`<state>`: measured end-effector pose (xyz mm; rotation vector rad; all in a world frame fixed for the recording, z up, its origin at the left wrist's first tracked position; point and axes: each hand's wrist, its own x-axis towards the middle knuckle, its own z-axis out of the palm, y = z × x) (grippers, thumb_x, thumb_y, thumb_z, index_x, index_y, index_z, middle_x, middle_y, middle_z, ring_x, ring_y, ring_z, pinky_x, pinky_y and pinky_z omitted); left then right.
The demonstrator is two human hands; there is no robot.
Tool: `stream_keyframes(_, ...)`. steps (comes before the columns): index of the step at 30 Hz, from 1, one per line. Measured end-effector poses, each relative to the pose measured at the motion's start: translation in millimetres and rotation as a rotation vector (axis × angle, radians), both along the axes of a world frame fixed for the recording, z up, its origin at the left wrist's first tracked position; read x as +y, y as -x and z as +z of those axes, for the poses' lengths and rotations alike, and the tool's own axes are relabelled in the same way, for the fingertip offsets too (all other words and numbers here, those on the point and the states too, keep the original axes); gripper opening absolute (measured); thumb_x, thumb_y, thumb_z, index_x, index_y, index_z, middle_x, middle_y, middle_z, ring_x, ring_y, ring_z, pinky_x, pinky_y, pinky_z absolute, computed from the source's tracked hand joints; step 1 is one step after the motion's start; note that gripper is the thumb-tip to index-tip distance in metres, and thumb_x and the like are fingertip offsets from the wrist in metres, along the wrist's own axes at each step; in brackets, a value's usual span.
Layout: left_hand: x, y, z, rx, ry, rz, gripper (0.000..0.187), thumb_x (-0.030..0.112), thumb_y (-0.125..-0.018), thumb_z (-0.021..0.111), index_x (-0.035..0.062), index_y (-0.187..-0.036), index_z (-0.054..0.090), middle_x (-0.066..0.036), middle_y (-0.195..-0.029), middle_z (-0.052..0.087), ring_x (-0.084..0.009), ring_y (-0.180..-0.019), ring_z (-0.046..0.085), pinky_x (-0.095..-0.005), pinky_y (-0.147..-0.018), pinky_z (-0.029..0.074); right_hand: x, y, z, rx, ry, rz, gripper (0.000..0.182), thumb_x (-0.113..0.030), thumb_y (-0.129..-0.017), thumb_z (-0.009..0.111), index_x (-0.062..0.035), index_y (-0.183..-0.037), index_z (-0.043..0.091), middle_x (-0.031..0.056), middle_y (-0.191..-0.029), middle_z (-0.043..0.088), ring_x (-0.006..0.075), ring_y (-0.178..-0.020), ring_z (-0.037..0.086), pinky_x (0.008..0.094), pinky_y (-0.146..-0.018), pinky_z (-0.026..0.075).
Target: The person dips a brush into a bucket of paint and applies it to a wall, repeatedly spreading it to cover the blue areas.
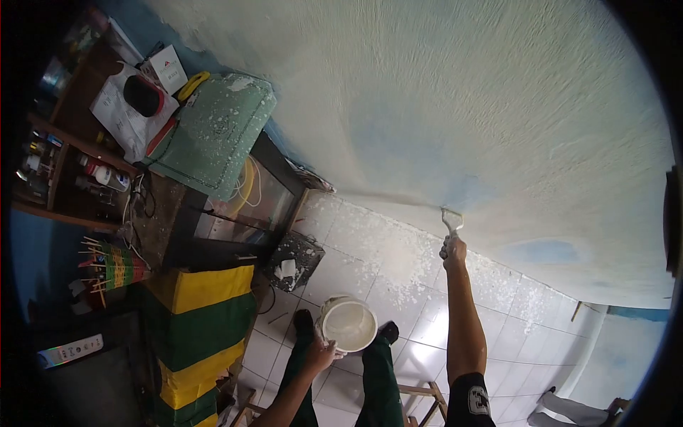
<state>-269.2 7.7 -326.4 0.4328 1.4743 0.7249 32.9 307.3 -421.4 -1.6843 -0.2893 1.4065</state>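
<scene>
My right hand (453, 249) is closed round the handle of a wide scraper (452, 218), whose blade lies against the lower part of the wall (398, 85). The wall is pale and rough, with bluish patches. Lower in the view, my left hand (324, 354) grips the rim of a white bucket (350, 324), which holds a whitish paste and hangs above my feet. White flakes (402, 260) lie scattered on the tiled floor below the scraper.
At the left stand a wooden shelf (71, 164), a dusty green case (220, 121) on a cabinet, and a green-yellow striped cloth (206, 320). A speckled box (295, 260) sits on the floor. Another person's legs (576, 411) show at lower right.
</scene>
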Motion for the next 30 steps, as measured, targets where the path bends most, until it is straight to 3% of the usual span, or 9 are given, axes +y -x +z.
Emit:
stream_keyframes(4,-10,-4,-26,0.092,-0.011,-0.077,0.067,-0.005,-0.084,0.039,0.0151,-0.133,-0.002,-0.025,-0.113,0.043,-0.0317,-0.079,0.062,-0.0398,-0.065,0.057,-28,20,131,-0.015,-0.146,-0.016,0.029,-0.035,-0.088,0.047,-0.0098,-0.073,0.046,-0.0059,-0.051,0.033,0.0040,-0.036,0.026,0.0190,-0.032,0.018)
stream_keyframes(5,2,-6,-7,0.038,0.009,-0.065,0.068,-0.004,-0.084,0.039,0.0148,-0.133,-0.003,-0.026,-0.113,0.043,-0.0318,-0.078,0.062,-0.0405,-0.066,0.056,-38,23,157,-0.037,-0.229,-0.024,0.029,-0.034,-0.089,0.047,-0.0093,-0.073,0.046,-0.0064,-0.050,0.032,0.0034,-0.036,0.026,0.0188,-0.032,0.018)
stream_keyframes(8,1,-10,-17,-0.071,0.027,-0.014,0.067,-0.005,-0.083,0.038,0.0141,-0.132,-0.003,-0.027,-0.113,0.042,-0.0318,-0.078,0.062,-0.0403,-0.066,0.056,-62,41,226,-0.102,-0.449,-0.083,0.030,-0.035,-0.090,0.045,-0.0087,-0.075,0.047,-0.0080,-0.051,0.030,0.0014,-0.038,0.024,0.0183,-0.034,0.018)
stream_keyframes(13,-3,-12,-34,-0.074,-0.017,-0.032,0.066,-0.006,-0.083,0.037,0.0134,-0.132,-0.003,-0.028,-0.112,0.042,-0.0317,-0.076,0.062,-0.0402,-0.066,0.056,-42,43,252,-0.279,-0.720,-0.029,0.029,-0.035,-0.092,0.041,-0.0080,-0.082,0.048,-0.0069,-0.055,0.034,0.0010,-0.043,0.028,0.0174,-0.036,0.020)
stream_keyframes(18,13,-11,-28,-0.033,0.015,-0.061,0.067,-0.003,-0.083,0.041,0.0128,-0.132,-0.002,-0.028,-0.112,0.042,-0.0319,-0.079,0.062,-0.0398,-0.066,0.056,-4,29,132,-0.206,-0.533,-0.061,0.029,-0.034,-0.094,0.036,-0.0097,-0.080,0.046,-0.0045,-0.060,0.039,0.0024,-0.047,0.033,0.0176,-0.039,0.026)
stream_keyframes(22,8,-6,-53,0.052,0.008,-0.121,0.067,-0.002,-0.083,0.042,0.0127,-0.132,-0.002,-0.029,-0.114,0.041,-0.0328,-0.079,0.062,-0.0397,-0.066,0.056,-15,19,0,-0.499,-0.440,0.027,0.032,-0.031,-0.094,0.033,-0.0087,-0.075,0.046,-0.0023,-0.059,0.040,0.0056,-0.048,0.035,0.0219,-0.041,0.028)
stream_keyframes(27,33,-13,-27,0.220,-0.068,-0.254,0.069,-0.003,-0.083,0.042,0.0101,-0.132,-0.004,-0.028,-0.117,0.039,-0.0338,-0.080,0.062,-0.0393,-0.067,0.056,-44,18,-67,-0.271,0.000,0.071,0.026,-0.027,-0.088,0.043,-0.0073,-0.072,0.048,-0.0011,-0.053,0.039,0.0079,-0.040,0.035,0.0244,-0.035,0.029)
stream_keyframes(30,32,-14,-29,0.106,-0.004,-0.179,0.069,-0.003,-0.082,0.042,0.0081,-0.132,-0.004,-0.028,-0.117,0.038,-0.0343,-0.080,0.061,-0.0390,-0.067,0.056,-40,15,-75,-0.242,0.075,0.051,0.019,-0.018,-0.084,0.043,-0.0047,-0.073,0.050,-0.0008,-0.051,0.039,0.0081,-0.037,0.034,0.0243,-0.032,0.029)
